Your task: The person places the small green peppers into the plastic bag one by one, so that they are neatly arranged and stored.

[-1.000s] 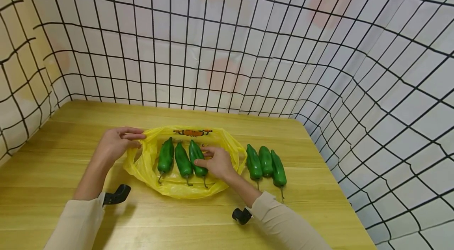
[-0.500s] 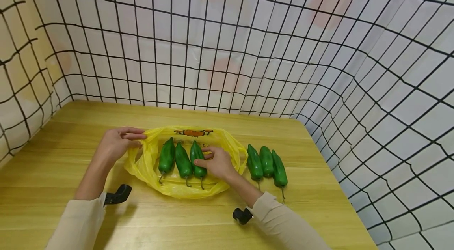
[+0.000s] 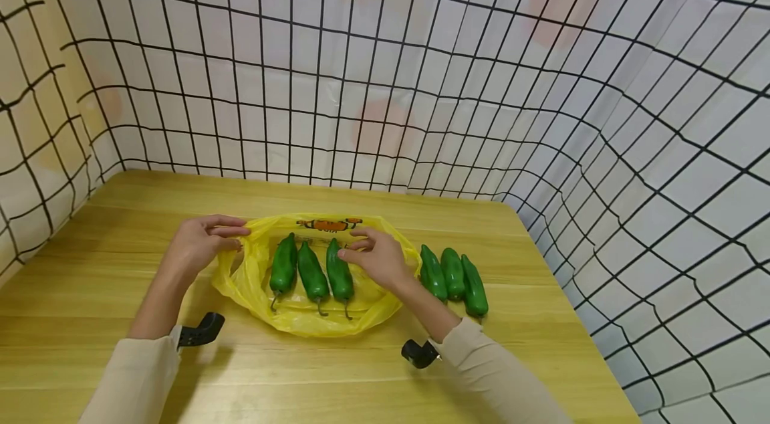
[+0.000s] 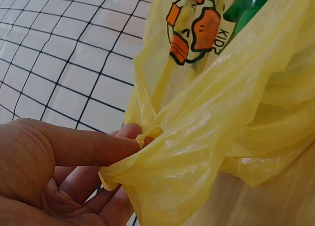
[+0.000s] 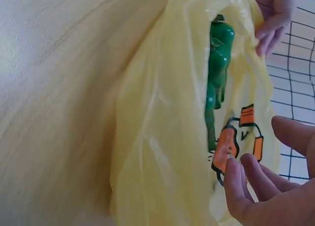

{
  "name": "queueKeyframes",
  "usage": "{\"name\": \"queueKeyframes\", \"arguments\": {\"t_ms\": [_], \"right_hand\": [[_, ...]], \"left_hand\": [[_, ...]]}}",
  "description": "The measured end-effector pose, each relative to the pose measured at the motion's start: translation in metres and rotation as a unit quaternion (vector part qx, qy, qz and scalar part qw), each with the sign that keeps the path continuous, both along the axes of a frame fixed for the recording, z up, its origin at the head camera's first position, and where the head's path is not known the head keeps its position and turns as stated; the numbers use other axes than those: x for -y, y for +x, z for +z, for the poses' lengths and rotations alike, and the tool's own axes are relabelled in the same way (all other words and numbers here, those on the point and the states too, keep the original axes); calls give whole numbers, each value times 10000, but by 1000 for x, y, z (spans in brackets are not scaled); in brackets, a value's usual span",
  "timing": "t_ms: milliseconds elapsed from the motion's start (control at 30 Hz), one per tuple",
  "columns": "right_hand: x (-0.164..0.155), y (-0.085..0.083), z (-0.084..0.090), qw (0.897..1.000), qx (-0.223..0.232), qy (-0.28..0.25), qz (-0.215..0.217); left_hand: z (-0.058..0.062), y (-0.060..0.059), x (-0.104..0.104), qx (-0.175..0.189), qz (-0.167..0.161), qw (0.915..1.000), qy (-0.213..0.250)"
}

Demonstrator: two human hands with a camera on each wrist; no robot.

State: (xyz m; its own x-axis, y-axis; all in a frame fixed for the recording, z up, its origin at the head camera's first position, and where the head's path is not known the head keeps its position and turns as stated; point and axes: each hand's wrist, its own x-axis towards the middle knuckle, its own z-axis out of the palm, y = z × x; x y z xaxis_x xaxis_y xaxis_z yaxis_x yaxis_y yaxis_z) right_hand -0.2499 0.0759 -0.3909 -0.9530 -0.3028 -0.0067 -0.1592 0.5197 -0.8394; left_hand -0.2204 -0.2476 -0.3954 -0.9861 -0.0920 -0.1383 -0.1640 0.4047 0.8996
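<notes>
from the left wrist, left hand (image 4: 54, 172) grip pinching yellow bag (image 4: 216, 117) rim, right hand (image 3: 379, 257) grip spread overhead

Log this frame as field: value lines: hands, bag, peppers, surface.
left hand: pinches the left edge of the yellow plastic bag
right hand: open, fingers relaxed, above the bag's right side, holds nothing
bag: lies open on the wooden table, orange print on its far edge
peppers in bag: three green, side by side, stems toward the person
peppers on table: three green, in a row right of the bag
backdrop: white sheet with black grid
</notes>
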Motion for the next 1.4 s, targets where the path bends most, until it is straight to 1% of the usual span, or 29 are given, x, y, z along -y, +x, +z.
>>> {"name": "queueKeyframes", "arguments": {"t_ms": [200, 367, 633, 833, 967, 1100, 1267, 1400], "right_hand": [[-14, 2, 6, 9994, -77, -283, -195], [-25, 4, 13, 9986, -49, -387, -349], [-53, 1, 19, 9981, -341, -162, -497], [-81, -3, 24, 9967, -522, 44, -613], [-100, -5, 22, 9953, -565, 121, -779], [-116, -5, 16, 9941, -540, 165, -931], [-131, -3, 9, 9932, -458, 317, -1026], [-144, -1, 5, 9912, -384, 482, -1170]], "left_hand": [[1, 0, 0, 28, 29, 10000, 2], [2, 1, 1, 46, 46, 10000, -5], [0, 1, 1, 36, 59, 10000, 8], [-2, 2, 2, -98, 33, 9999, -23], [-2, 1, 2, -122, 23, 9999, -2], [-2, 1, 1, -103, 34, 9999, 2], [-2, 1, 2, -74, 49, 9999, -113], [-3, 1, 1, -55, 47, 10000, -66]]}}
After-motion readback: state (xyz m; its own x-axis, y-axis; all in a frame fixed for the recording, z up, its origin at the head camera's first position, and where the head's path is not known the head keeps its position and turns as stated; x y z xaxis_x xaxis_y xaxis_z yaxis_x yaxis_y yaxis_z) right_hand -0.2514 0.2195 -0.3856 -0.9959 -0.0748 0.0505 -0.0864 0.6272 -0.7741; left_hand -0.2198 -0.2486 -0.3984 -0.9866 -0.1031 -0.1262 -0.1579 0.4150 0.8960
